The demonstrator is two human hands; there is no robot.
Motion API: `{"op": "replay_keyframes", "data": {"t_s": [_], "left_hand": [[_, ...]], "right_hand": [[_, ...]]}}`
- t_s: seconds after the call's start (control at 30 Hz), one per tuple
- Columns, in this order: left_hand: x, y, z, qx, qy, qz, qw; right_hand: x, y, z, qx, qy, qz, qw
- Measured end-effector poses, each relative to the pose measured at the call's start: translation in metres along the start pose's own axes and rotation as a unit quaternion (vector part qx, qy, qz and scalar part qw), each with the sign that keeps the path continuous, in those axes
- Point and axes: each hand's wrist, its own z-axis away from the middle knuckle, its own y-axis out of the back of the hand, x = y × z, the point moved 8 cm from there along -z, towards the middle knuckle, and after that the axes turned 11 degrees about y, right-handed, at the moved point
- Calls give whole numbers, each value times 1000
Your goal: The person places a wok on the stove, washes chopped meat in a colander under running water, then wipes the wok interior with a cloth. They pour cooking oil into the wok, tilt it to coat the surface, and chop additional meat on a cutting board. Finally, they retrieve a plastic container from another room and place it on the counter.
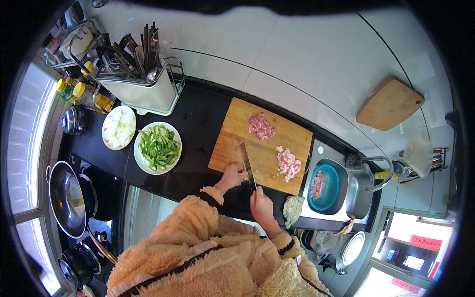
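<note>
By the cutting board's (231, 127) near edge, the right hand (262, 205) grips the knife (248, 166). The left hand (234, 176) curls beside its blade, contents unclear. A red strip (426, 242) bears writing.

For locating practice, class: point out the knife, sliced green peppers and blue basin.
Knife (247, 161), head view: middle of the blade.
Sliced green peppers (159, 147), head view: middle of the heap.
Blue basin (331, 192), head view: bare inner surface.
</note>
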Motion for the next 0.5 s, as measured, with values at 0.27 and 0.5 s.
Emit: {"op": "replay_keyframes", "data": {"t_s": [0.27,0.5], "left_hand": [[1,1,2,-7,14,21,1000],[-2,0,-2,-19,7,28,999]], "right_hand": [[-4,-4,-3,-8,2,19,1000],[6,-23,-21,-15,-3,29,999]]}}
